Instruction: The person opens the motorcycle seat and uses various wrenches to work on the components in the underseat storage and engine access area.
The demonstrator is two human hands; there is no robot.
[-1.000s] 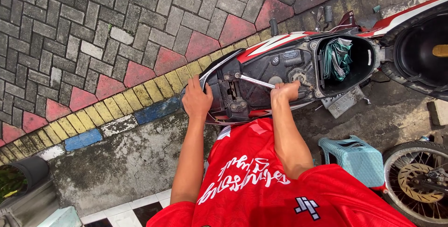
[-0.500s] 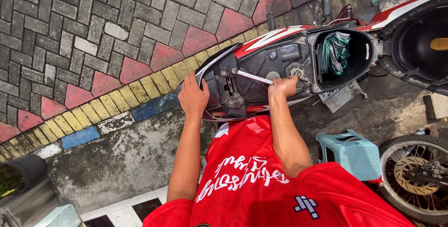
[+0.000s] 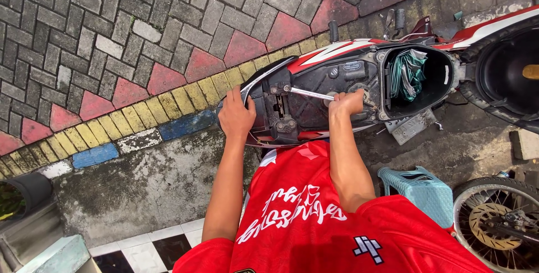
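I look down over my red shirt at the open rear of a red and white scooter (image 3: 337, 54) with its seat off. My left hand (image 3: 236, 117) rests on the tail end of the scooter's body, fingers spread over the edge. My right hand (image 3: 348, 103) grips the handle of a silver wrench (image 3: 306, 92), whose far end sits on a fitting in the black frame near the tail. A green cloth (image 3: 409, 73) lies bundled inside the storage tub (image 3: 443, 79).
A light blue plastic stool (image 3: 418, 186) stands by my right side. A loose wheel with a brake disc (image 3: 499, 222) lies at the lower right. Brick paving with red and yellow blocks stretches to the left, and a dark pot (image 3: 25, 194) stands at the left edge.
The view has shifted slightly. My right hand has swung the wrench handle a little toward the storage tub. My left hand stays on the scooter's tail.
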